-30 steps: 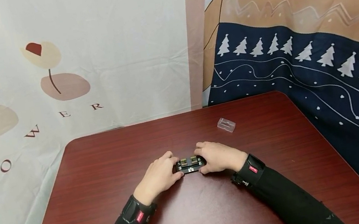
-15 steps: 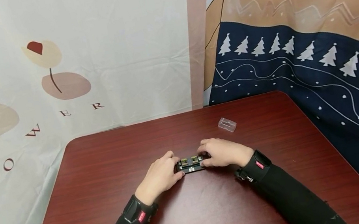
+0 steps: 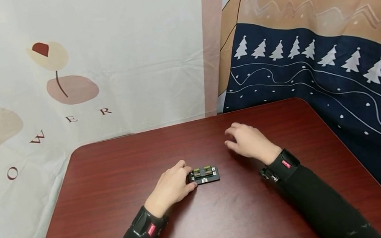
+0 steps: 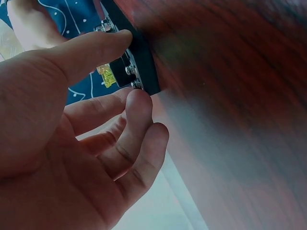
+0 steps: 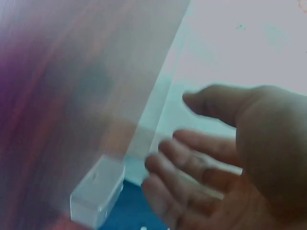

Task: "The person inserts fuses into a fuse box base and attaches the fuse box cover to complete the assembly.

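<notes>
A small black fuse block (image 3: 209, 178) with yellow parts on top lies on the table near the middle. My left hand (image 3: 169, 187) grips its left end, thumb on the near side and fingers on the far side. In the left wrist view the dark base of the block and its metal screws show between thumb and fingertips. My right hand (image 3: 250, 142) is apart from the block, over the back right of the table, with loosely bent fingers and nothing held. Beyond its fingers, the right wrist view has a clear plastic cover (image 5: 93, 194); in the head view the hand hides it.
The reddish-brown table (image 3: 125, 160) has its rounded back edge close to a pale curtain (image 3: 149, 58). A navy cloth (image 3: 282, 73) with white trees hangs along the right side.
My right hand has let go of the fuse block's right end and moved right and back, over where the clear cover lay. My left hand has kept its hold on the block.
</notes>
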`<state>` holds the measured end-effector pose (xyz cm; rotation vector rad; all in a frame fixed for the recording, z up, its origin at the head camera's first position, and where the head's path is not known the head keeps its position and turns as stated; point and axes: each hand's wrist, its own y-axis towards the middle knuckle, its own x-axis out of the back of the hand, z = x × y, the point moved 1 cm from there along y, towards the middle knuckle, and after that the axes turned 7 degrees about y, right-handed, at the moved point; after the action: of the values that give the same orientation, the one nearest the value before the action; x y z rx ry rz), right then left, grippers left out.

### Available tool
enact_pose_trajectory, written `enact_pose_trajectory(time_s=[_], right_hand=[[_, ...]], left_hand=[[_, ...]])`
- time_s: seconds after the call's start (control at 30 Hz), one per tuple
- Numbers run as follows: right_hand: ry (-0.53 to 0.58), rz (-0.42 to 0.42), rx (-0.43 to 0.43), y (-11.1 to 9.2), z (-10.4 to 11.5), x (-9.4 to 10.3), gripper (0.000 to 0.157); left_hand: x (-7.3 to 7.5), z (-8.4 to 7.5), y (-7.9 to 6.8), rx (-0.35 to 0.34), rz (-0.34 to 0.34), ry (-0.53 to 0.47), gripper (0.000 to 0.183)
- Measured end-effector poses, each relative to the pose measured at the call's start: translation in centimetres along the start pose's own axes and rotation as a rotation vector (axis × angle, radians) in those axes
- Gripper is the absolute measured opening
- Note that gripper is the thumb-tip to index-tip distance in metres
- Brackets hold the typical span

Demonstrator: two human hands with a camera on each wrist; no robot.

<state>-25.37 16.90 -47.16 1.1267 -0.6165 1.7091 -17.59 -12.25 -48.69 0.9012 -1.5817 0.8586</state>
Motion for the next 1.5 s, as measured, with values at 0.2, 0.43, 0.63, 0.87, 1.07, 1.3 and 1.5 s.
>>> enact_pose_trajectory(time_s=[0.2,0.43,0.63,0.87,1.07,1.3,1.5], right_hand=[[0.009,-0.075,-0.210,0.3,-2.8,1.1,0.055],[0.023,-0.081,-0.307,0.1,-4.4,1.2,0.057],[0.032,-0.070,-0.312,0.0,-4.8,0.9,0.047],[0.043,-0.044,-0.336,0.0,-4.9,0.6,0.047],[0.038,-0.012,-0.340,0.0,-5.2,0.4,0.050],[0.024,-0.031,-0.324,-0.1,-5.3,0.1,0.042],[0.045,-0.039,-0.279,-0.2,-3.3,0.4,0.045]], left_hand=[[0.4,0.1,0.0,-0.016,0.004,0.008,0.046],[0.8,0.3,0.0,-0.021,0.022,0.023,0.047],[0.9,0.3,0.0,-0.022,0.029,0.021,0.046],[0.9,0.1,0.0,-0.020,0.032,0.021,0.046],[0.8,0.1,0.1,-0.017,0.035,0.026,0.046],[0.8,0.1,0.2,-0.019,0.039,0.021,0.047],[0.8,0.2,0.2,-0.017,0.036,0.015,0.046]])
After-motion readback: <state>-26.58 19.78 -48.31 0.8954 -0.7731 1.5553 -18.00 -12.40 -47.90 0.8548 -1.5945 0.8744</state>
